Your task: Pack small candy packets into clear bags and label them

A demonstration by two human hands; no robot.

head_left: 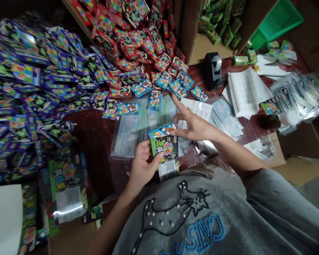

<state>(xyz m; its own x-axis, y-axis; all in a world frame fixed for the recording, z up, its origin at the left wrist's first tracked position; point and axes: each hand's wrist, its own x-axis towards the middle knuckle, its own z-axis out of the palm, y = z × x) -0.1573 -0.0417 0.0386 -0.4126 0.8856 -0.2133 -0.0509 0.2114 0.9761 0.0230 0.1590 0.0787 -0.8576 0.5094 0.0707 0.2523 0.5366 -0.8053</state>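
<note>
My left hand (143, 163) is closed around a black and green printed packet (166, 152), thumb on its front face. At the packet's upper edge sits a small blue box (162, 131). My right hand (190, 124) pinches this box's right end with the thumb and curled fingers, its index finger stretched out forward. Just beyond, several more small blue boxes (177, 88) lie on the table. Clear plastic sleeves (127, 131) lie under and behind my hands.
Purple boxes (23, 74) are heaped on the left, red boxes (138, 39) at the back. A black tape dispenser (212, 72), a white tray (243, 92) and a white-capped bottle (288, 118) stand on the right. A cardboard box (194, 32) and a green bin (279, 23) are behind.
</note>
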